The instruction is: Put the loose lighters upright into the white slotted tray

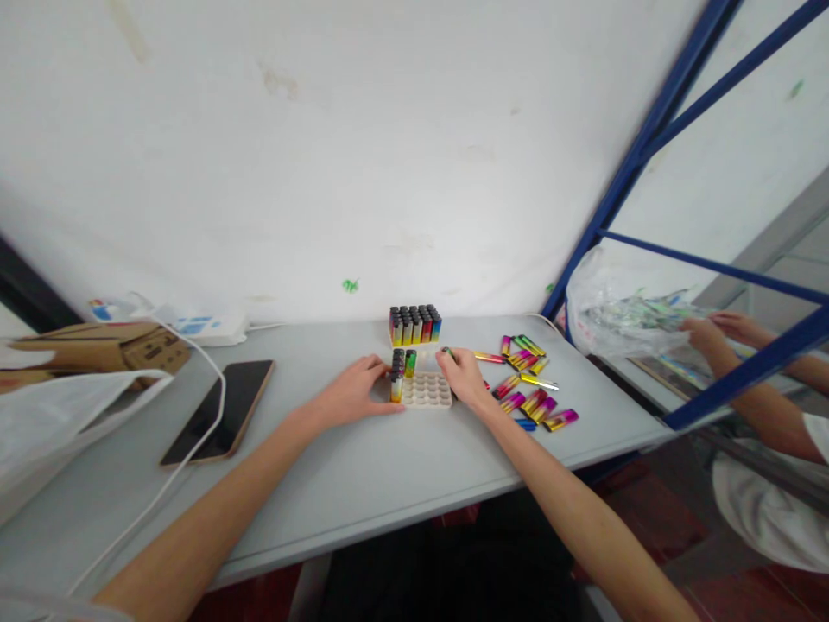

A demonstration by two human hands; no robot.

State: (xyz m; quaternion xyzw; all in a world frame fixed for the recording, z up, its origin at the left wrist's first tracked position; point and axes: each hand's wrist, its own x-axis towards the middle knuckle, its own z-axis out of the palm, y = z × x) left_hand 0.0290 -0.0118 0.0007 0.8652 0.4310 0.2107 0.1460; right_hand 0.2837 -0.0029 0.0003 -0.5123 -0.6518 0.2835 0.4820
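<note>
A white tray with round holes (431, 393) lies on the grey table (363, 484), with a few lighters (400, 373) standing in its left end. My left hand (353, 393) rests against the tray's left side, fingers curled at those lighters. My right hand (461, 373) is at the tray's far right corner, pinching a lighter (447, 352). Behind the tray stands a full block of upright lighters (414, 326). Several loose colourful lighters (528, 384) lie scattered to the right of my right hand.
A phone (224, 410) with a white cable (194, 432) lies at the left. A cardboard box (104, 344), a power strip (207, 326) and a white plastic bag (58, 423) sit further left. Beyond a blue frame (622, 186), another person's hands (718, 330) handle a plastic bag (615, 311).
</note>
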